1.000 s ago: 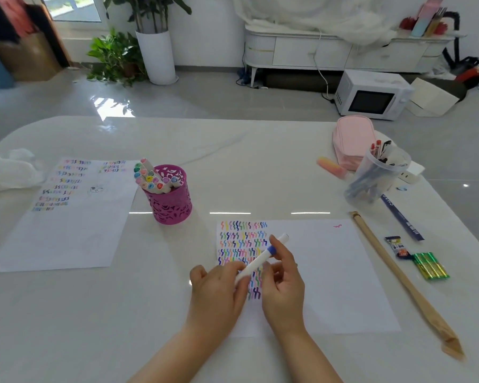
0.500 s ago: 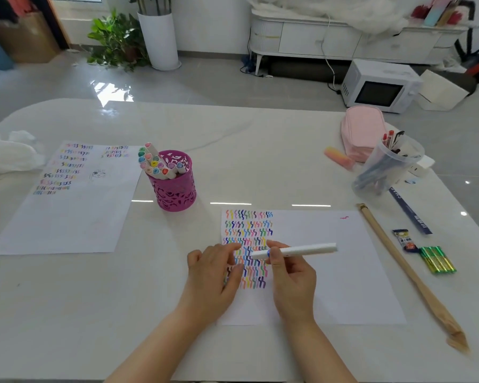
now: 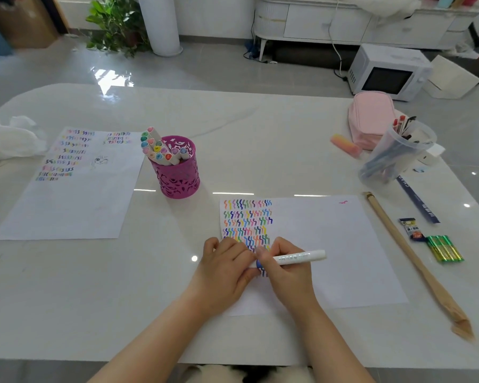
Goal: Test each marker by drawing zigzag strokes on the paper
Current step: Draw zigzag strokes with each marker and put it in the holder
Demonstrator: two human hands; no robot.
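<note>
In the head view, the white marker has been brought down since a second ago, when it was held tilted up between both hands above the paper. It is now laid nearly level, its blue-banded tip end lowered to the foot of the zigzag block. The grip of the right hand is clamped on the marker near that tip. The left hand lies curled beside it on the sheet; whether its grip is on a cap cannot be told. A fresh blue stroke is judged to be under way, so one more marker is being tested.

Two marked sheets are counted on the counter: the working paper and a second sheet at the left. One magenta holder is seen, with roughly a dozen capped markers. One clear cup of pens stands at the right.
</note>
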